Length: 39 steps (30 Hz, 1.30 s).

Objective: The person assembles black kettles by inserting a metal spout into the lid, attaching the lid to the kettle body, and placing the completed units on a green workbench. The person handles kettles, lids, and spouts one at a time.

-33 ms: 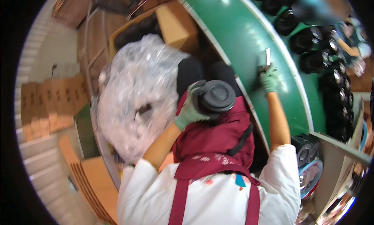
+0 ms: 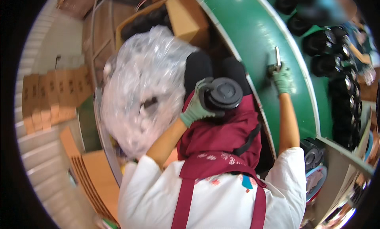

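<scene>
My left hand [image 2: 196,103], in a pale green glove, is closed around a black round part [image 2: 225,93] with a stepped, disc-like top. It is held above my lap, over the maroon apron [image 2: 221,136]. My right hand [image 2: 282,77], gloved the same way, is over the green work surface [image 2: 253,42]. Its fingers are closed on a small tool with a bright, narrow metal strip [image 2: 278,56] and a dark part beside it; the exact kind is unclear. Left of my lap lies a large clear plastic bag [image 2: 138,94] full of pale pieces.
A cardboard box [image 2: 186,21] with dark items stands beyond the bag. Black round parts [image 2: 342,106] line the green surface's far right side, where another person's arm [image 2: 360,54] reaches in. More black parts [image 2: 312,153] sit by my right elbow. Stacked cartons [image 2: 55,94] stand at left.
The whole view has shifted slightly, so my hands and the things around them appear a little farther right. Both grips look the same.
</scene>
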Available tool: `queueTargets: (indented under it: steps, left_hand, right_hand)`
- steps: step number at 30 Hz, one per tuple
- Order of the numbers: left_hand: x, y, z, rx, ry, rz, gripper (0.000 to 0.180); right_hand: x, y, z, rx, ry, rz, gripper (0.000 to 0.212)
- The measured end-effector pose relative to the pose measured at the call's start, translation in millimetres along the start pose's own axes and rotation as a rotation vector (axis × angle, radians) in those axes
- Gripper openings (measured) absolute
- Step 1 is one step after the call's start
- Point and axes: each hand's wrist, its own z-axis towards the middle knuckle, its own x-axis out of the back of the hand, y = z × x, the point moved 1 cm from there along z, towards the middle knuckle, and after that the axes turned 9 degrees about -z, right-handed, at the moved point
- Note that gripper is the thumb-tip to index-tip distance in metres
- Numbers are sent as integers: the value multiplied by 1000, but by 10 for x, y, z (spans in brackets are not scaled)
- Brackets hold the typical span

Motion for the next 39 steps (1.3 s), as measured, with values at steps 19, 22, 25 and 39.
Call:
queueTargets:
  steps: [19,22,25,39]
  left_hand:
    - [204,759,722,114,-153,658,26]
    - [254,588,690,123,-168,557,36]
    - [556,254,742,30,-187,456,25]
    - [559,95,981,428,-282,-452,44]
  right_hand:
    - [1453,-2196,-229,985,-680,270,66]
    - [1342,-2150,-336,1048,-578,96,63]
    - [1505,-2432,-672,978,-337,195,58]
    - [1256,-2655,-865,1014,-645,806,29]
